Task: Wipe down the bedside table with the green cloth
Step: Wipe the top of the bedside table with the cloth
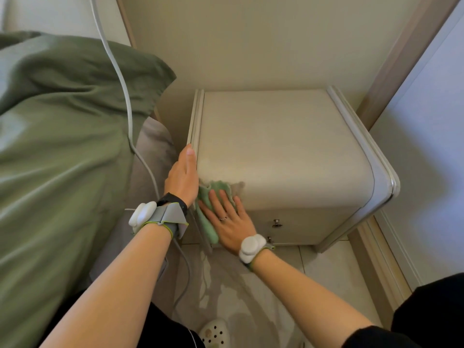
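One surface [276, 146] at one o'clock, with two drawer knobs [276, 223] on its front. One green cloth [221, 188] at its seven-o'clock corner. Two hands: left hand [183, 177], right hand [228, 222]. Two white wrist units [141, 214], one per wrist. One ring [223, 218]. One white cable [125, 91]. One perforated shoe [214, 334] at six o'clock.

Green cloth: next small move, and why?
Probably slide the right hand, flat on the green cloth, rightward along the front edge of the bedside table. The cloth sits at the near left corner, most of the top lies beyond it, and the left hand rests on the left edge.
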A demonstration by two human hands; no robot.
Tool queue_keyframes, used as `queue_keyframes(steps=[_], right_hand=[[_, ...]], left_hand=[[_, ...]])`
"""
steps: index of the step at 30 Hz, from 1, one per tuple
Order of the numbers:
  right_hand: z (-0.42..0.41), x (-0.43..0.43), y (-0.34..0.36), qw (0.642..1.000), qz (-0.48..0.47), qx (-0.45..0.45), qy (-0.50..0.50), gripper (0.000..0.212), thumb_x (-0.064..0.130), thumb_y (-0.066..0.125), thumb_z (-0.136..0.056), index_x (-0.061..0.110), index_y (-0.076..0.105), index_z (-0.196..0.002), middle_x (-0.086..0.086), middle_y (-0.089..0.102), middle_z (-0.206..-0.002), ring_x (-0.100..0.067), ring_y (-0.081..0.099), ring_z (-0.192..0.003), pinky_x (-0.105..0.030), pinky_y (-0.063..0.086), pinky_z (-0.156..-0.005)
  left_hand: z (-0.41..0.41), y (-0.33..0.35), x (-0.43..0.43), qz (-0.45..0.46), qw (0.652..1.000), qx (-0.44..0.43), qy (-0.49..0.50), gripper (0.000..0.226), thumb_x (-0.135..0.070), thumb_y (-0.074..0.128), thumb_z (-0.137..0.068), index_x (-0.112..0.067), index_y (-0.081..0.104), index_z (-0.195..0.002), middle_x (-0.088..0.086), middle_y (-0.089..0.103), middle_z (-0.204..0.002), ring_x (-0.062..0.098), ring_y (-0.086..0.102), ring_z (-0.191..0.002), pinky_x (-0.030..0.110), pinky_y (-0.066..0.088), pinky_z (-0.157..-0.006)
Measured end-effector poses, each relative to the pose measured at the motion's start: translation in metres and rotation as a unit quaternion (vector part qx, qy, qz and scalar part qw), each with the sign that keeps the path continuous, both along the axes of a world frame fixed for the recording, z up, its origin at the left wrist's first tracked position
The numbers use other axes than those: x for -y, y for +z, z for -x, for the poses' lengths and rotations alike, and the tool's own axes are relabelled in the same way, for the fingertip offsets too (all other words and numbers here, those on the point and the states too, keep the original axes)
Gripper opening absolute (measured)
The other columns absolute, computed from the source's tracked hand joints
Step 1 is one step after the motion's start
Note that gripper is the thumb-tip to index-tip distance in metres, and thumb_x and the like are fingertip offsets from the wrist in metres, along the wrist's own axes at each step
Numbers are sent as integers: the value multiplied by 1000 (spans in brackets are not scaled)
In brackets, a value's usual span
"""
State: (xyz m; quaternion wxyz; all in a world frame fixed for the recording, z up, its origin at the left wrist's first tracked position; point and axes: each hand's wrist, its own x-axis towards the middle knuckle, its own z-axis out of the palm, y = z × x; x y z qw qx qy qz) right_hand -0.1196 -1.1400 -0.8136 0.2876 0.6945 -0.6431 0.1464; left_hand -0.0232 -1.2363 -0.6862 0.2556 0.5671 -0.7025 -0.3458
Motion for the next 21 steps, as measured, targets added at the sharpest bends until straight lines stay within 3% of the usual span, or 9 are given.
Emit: queue_keyframes(steps=[2,5,9,12,15,18,21], right_hand=[[45,-17,-7,996,-8,-76,36,48,15,22,-96,24,33,-142,-1,32,-147,-26,20,-139,-40,5,-118],[85,-41,-14,997,-1,-78,14,43,16,26,-98,24,37,-138,-2,34,-145,-25,18,-139,-43,5,-118],[39,-21,-18,999,1,-40,-18,47,18,23,-96,22,32,-142,-10,25,-149,-30,21,-138,-51,2,-117],[9,-1,-10,993,-41,-101,41,46,18,25,-94,23,44,-136,-3,35,-145,-26,34,-131,-51,-4,-117],[44,-11,-4,985,-44,-152,73,51,17,34,-89,23,35,-140,4,32,-146,-18,33,-131,-44,2,-117],[108,-48,-4,991,9,-135,-6,45,19,34,-93,27,37,-138,-2,34,-143,-24,34,-131,-43,7,-117],[132,-73,-3,990,32,-48,-127,66,33,52,-83,15,26,-142,-21,19,-146,-39,5,-145,-56,5,-114]], left_hand=[[2,0,1,-2,1000,3,3,55,-49,8,-99,-32,24,-148,4,39,-150,27,35,-138,40,24,-111],[4,0,2,9,1000,12,7,55,-49,9,-99,-30,25,-148,6,43,-147,29,38,-135,40,27,-108],[3,0,1,15,1000,15,8,54,-47,9,-100,-28,26,-148,4,42,-147,27,37,-136,40,27,-108],[3,-1,0,6,1000,5,5,55,-47,9,-100,-30,26,-149,2,39,-150,26,34,-139,40,24,-111],[3,-1,1,-3,1000,4,3,55,-48,8,-100,-31,26,-149,2,39,-151,27,34,-139,40,23,-112],[4,1,0,7,1000,14,11,55,-49,8,-99,-29,26,-148,6,42,-148,30,37,-136,41,26,-109],[6,2,-3,17,1000,18,14,56,-49,9,-99,-28,27,-147,8,43,-146,32,38,-135,42,28,-108]])
